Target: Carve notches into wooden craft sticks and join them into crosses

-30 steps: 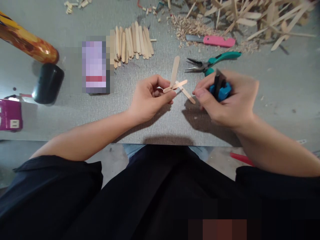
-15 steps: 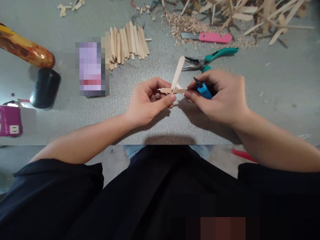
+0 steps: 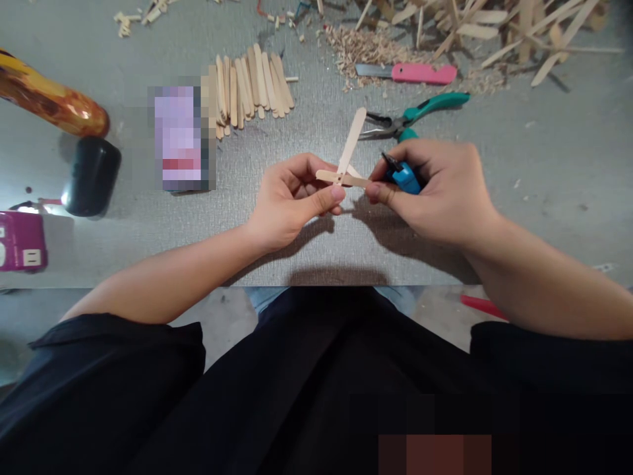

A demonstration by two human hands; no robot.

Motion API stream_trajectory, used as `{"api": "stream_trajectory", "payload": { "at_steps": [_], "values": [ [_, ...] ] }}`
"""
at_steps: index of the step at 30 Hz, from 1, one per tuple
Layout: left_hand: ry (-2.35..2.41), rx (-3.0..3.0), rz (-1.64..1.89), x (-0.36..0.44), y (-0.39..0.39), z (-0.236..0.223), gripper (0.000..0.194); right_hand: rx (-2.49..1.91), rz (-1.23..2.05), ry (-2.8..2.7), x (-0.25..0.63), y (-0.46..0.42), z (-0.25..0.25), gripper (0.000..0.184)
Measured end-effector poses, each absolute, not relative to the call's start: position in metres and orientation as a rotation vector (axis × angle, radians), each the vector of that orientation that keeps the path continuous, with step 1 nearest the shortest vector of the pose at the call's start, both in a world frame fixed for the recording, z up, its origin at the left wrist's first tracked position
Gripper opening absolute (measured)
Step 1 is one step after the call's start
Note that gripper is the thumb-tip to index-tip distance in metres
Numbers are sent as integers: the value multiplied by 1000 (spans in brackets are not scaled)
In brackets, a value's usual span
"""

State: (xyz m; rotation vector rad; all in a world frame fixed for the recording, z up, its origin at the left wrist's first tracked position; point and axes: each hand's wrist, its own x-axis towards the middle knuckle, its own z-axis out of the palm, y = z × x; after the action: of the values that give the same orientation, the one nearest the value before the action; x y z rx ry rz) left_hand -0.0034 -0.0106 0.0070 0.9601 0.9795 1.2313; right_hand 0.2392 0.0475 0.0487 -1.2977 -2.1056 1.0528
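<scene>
Crossed popsicle sticks (image 3: 352, 142) are joined above the table, with a small dark spot where they overlap. My left hand (image 3: 297, 201) pinches them near that joint between thumb and fingers. The right end of the flatter popsicle stick (image 3: 353, 180) is between the thumb and fingertips of my right hand (image 3: 438, 191). Tucked in the same hand is a blue tool (image 3: 404, 178) with a dark tip; its kind is mostly hidden by the palm. Just beyond that hand lie green-handled long-nose pliers (image 3: 405, 122), jaws apart.
A row of popsicle sticks (image 3: 252, 86) lies beside a blurred-out phone-like object (image 3: 179, 135). Farther back are a pink cutter knife (image 3: 422, 73), wood shavings (image 3: 366, 49) and a heap of crossed sticks (image 3: 484, 30). A dark-capped can (image 3: 91, 177) and purple box (image 3: 22, 241) are left.
My right hand moved left and took the end of one stick, keeping the blue tool in its palm. That stick swung from slanting upward to nearly level. My left hand kept its pinch.
</scene>
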Motion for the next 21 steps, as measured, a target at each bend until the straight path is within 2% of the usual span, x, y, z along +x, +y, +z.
{"api": "stream_trajectory", "payload": {
  "at_steps": [5, 9, 14, 21],
  "values": [
    [1013, 951, 1209, -2, -12, 11, 65, -1281, 1031, -2060, 241, 47, 44, 40],
    [1064, 962, 1184, -2, -13, 16, 65, -1267, 1058, -2126, 242, 47, 44, 29],
    [1045, 972, 1182, -2, -13, 17, 65, -1198, 1100, -2067, 242, 49, 43, 33],
    [1089, 1010, 1163, -4, -14, 16, 62, -1156, 1091, -2114, 242, 52, 43, 25]
  ]
}}
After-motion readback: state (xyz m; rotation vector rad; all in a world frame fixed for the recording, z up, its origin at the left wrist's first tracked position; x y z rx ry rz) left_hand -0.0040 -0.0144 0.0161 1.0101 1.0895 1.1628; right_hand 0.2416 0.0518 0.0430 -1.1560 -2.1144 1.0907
